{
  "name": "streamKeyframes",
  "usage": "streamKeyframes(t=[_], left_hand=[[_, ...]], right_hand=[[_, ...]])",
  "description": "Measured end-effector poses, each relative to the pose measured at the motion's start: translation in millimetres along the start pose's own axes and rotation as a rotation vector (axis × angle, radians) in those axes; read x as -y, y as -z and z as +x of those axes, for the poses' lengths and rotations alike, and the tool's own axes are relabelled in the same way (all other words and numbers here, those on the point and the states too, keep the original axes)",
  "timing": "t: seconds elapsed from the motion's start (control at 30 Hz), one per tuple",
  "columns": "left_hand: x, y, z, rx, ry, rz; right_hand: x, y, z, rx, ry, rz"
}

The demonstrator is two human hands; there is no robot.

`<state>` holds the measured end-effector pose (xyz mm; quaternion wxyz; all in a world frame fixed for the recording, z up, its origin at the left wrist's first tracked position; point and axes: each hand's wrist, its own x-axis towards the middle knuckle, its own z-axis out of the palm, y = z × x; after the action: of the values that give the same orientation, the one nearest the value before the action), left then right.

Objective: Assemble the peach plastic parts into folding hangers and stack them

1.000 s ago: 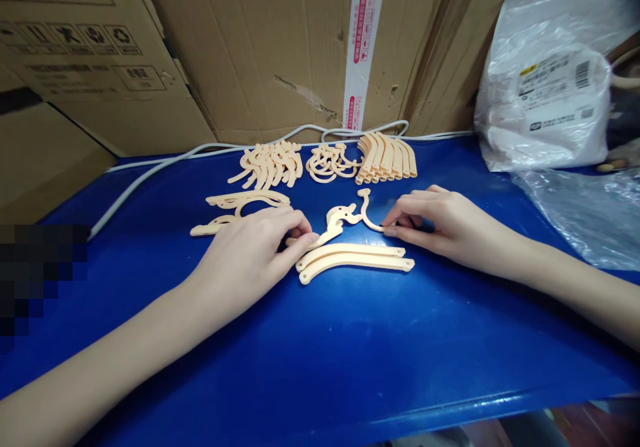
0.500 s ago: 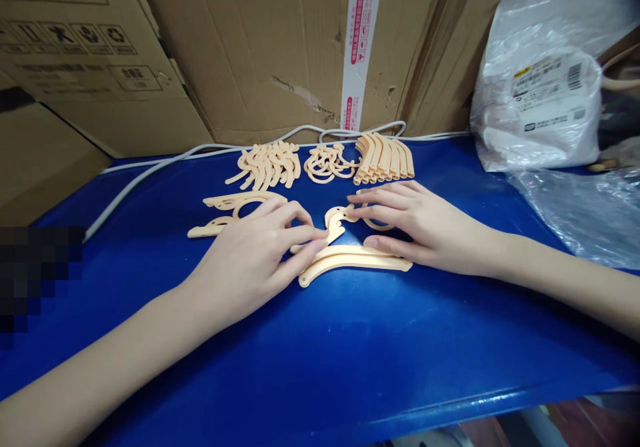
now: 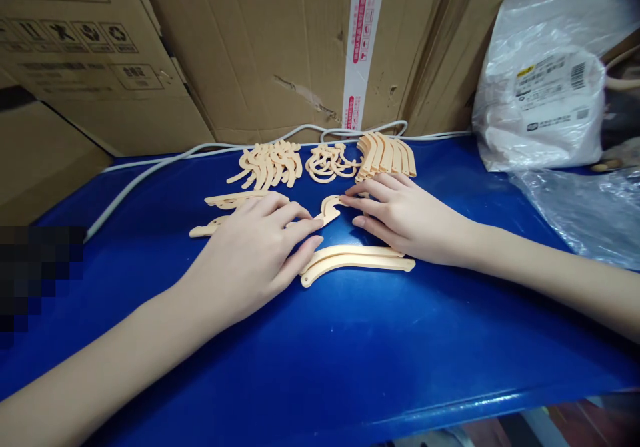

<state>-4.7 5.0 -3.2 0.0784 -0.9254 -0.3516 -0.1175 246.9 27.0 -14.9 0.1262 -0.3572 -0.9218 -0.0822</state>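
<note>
Toward twelve o'clock from two long strips [image 3: 357, 264] on the blue surface [image 3: 350, 353], the hooked piece [image 3: 331, 215] has slid farther off, widening their gap; left hand [image 3: 253, 250] and right hand [image 3: 407, 219], fingers parted, rest fingertips against it.

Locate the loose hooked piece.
In the head view, the loose hooked piece lies at centre, between the left hand and right hand, beyond the two long curved pieces.

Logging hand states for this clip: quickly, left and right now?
Left hand: open, thumb and index apart, index fingertip at the small curved piece.
Right hand: open, fingers loosely spread, fingertips by that piece's other end; no grip visible.
</note>
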Motion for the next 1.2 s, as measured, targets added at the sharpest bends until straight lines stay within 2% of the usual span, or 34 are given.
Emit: streamKeyframes(t=[0.33, 0.6, 1.2], left_hand=[[1, -3, -1, -0.028, -0.023, 0.045], [2, -3, 1, -0.028, -0.013, 0.006], [2, -3, 1, -0.069, -0.025, 0.008]], right_hand=[[-3, 0, -4, 0.009, -0.013, 0.074], [-16, 7, -8, 0.012, -0.014, 0.172], [-22, 1, -10, 0.003, 0.018, 0.159]])
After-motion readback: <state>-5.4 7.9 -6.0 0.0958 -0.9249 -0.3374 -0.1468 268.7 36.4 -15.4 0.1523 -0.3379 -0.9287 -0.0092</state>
